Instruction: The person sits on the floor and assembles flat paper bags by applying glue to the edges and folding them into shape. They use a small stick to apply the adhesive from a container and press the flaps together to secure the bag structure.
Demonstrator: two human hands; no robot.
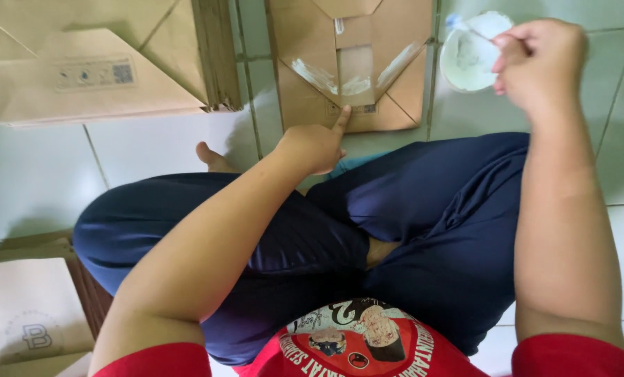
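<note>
I sit cross-legged on a white tiled floor. A flattened brown paper bag (312,42) lies in front of me, its bottom flaps folded open with white glue smeared along the fold edges. My left hand (315,145) presses its index fingertip on the bag's near edge. My right hand (539,59) is raised at the upper right, gripping a thin brush (465,26) whose tip dips into a small white bowl (469,59) of pale glue on the floor.
A stack of flat brown paper bags (95,63) lies at the upper left. More finished bags (26,307) sit by my left knee at the lower left. My legs in dark blue trousers (424,230) fill the middle.
</note>
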